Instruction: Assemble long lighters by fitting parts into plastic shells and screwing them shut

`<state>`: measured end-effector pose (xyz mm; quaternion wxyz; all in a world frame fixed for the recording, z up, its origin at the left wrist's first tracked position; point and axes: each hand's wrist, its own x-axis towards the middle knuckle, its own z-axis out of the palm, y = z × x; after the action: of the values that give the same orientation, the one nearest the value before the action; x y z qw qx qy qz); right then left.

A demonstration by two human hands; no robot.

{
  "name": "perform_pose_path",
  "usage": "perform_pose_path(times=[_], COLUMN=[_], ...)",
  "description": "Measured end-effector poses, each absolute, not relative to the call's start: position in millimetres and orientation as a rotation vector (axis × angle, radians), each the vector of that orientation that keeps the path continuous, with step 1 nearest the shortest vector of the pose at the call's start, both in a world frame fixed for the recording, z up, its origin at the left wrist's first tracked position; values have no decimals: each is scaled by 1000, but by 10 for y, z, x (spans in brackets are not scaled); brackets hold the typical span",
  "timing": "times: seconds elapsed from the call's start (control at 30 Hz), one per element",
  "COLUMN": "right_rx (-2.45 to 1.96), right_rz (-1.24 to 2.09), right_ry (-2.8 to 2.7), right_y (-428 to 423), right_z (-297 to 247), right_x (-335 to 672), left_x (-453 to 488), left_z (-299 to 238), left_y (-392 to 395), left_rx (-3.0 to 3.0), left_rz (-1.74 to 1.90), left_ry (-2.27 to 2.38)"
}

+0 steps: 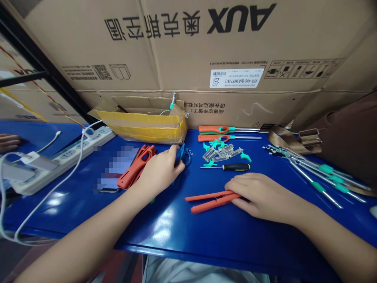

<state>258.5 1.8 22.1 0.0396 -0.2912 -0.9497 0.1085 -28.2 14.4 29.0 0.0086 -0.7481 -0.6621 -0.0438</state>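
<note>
My right hand (253,194) grips two orange-red lighter casing halves (212,201) by one end, and their free ends point left, spread slightly apart above the blue table. My left hand (165,167) is closed at a blue lighter casing (185,155), with its fingertips hidden behind the knuckles. Beside that wrist lie several red lighter casings (134,169), partly covering a phone (114,171). Between my hands, farther back, rest clear plastic fuel tanks (220,152) with teal triggers, and a black-and-yellow screwdriver (237,167). Two orange long-necked lighters (215,138) lie behind them.
A yellow-taped cardboard box (144,127) stands at the back against a large carton (176,59). Metal lighter tubes with wires (324,173) and a brown strap (282,141) lie right. A power strip (64,157) with white cables runs along the left, near another person's hand (8,142).
</note>
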Motion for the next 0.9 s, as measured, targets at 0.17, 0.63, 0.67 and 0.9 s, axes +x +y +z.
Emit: perform_pose_path(times=[0.17, 0.63, 0.67, 0.9], right_rx=[-892, -900, -899, -921], right_rz=[335, 337, 338, 361], right_ry=[-2924, -2939, -2942, -2948], right_y=[22, 13, 14, 11], right_z=[207, 222, 223, 228], right_x=[2585, 2585, 2584, 2581], left_x=[-309, -275, -273, -287], left_z=[302, 322, 340, 421], left_y=[139, 117, 110, 76], left_rx=[-2341, -2360, -2353, -2237], left_rz=[-101, -41, -46, 176], left_ry=[-2082, -2087, -2090, -2153])
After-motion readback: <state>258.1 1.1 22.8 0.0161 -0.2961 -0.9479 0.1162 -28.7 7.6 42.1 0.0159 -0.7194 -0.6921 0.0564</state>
